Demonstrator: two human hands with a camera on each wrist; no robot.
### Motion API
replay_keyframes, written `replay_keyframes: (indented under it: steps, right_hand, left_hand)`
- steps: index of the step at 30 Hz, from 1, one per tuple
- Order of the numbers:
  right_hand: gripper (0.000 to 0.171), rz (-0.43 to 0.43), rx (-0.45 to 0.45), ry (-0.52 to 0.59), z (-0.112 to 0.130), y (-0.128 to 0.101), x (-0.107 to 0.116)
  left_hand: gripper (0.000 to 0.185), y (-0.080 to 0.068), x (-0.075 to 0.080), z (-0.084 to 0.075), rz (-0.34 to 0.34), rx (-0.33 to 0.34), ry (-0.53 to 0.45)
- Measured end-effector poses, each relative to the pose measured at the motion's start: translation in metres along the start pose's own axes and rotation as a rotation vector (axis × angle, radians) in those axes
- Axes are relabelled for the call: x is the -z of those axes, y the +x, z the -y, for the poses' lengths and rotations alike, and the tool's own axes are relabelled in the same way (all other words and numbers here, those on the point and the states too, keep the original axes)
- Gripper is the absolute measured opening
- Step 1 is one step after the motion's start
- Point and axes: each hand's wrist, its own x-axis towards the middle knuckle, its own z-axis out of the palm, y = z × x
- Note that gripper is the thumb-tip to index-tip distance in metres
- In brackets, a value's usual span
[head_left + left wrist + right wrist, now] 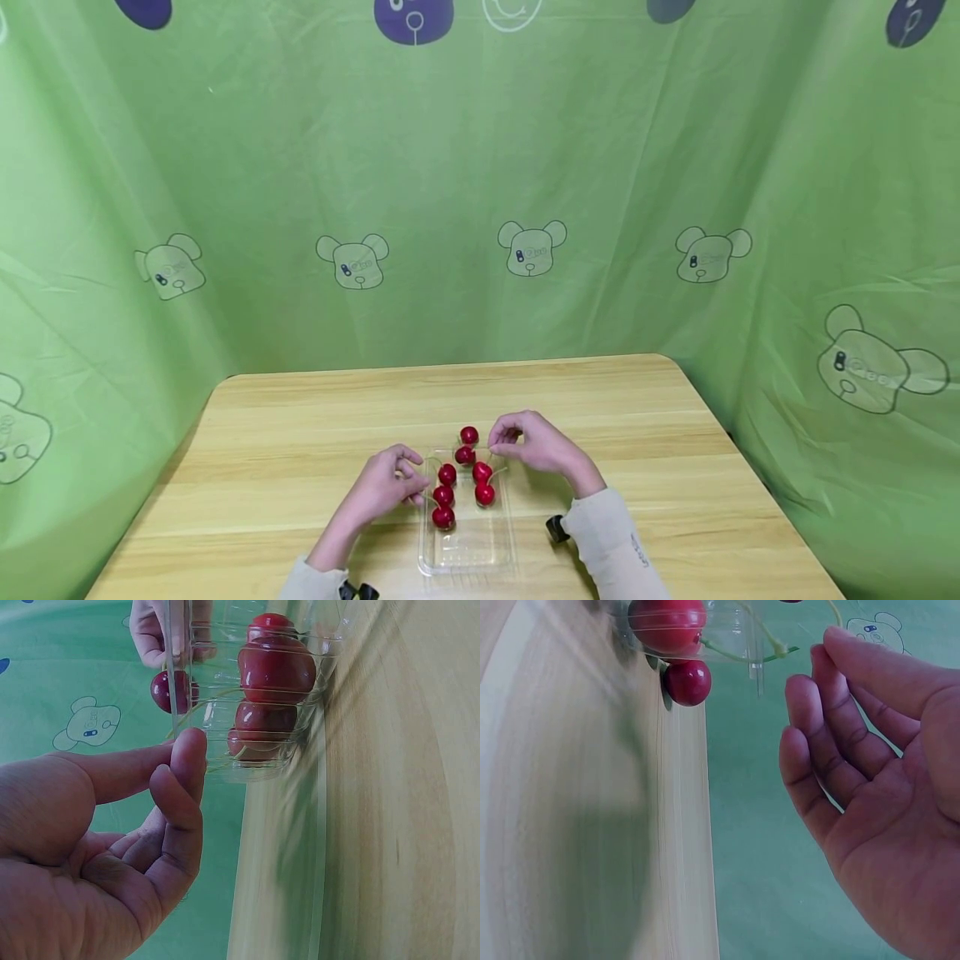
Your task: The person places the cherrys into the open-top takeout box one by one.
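A clear plastic tray [480, 546] holds several red cherries with green stems, three of them in a row along its left side. My left hand [390, 482] is at the tray's left rim, thumb and forefinger pinching the stem of the nearest cherry [443, 517] of that row. At the far right corner my right hand [536, 440] pinches a thin stem between thumb and forefinger, the other fingers curved loosely. A dark cherry [169, 691] hangs below the right hand in the left wrist view. Another cherry [485, 494] lies inside the tray with its stem toward the right rim.
One cherry [469, 435] sits on the wooden table [315, 417] just beyond the tray's far edge. A green curtain [450, 317] printed with bear heads surrounds the table behind and at both sides. Dark wrist devices [557, 529] show at both cuffs.
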Motion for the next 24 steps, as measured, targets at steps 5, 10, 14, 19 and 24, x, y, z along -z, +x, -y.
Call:
replay_keyframes:
  steps: [5,10,14,19,24]
  right_hand:
    - [0.007,0.005,-0.002,0.006,0.0028,-0.001,0.0]
    - [0.005,0.001,-0.011,-0.006,0.006,-0.0022,-0.0008]
    - [0.005,0.0,-0.018,-0.012,0.0075,-0.0027,-0.0014]
    - [0.005,0.004,-0.019,-0.012,0.0072,-0.0016,-0.0028]
    - [0.005,-0.001,-0.017,-0.028,0.0055,-0.0003,-0.0048]
  left_hand:
    - [0.043,0.0003,0.0,0.0001,0.0,-0.001,0.0]
    - [0.043,0.0,-0.0003,0.001,0.0,0.005,-0.001]
    - [0.044,-0.0003,-0.0006,0.0009,-0.002,0.007,-0.006]
    - [0.043,-0.0004,-0.0009,0.0008,-0.004,0.007,-0.006]
    - [0.043,-0.0004,-0.0011,0.0008,-0.006,0.007,-0.003]
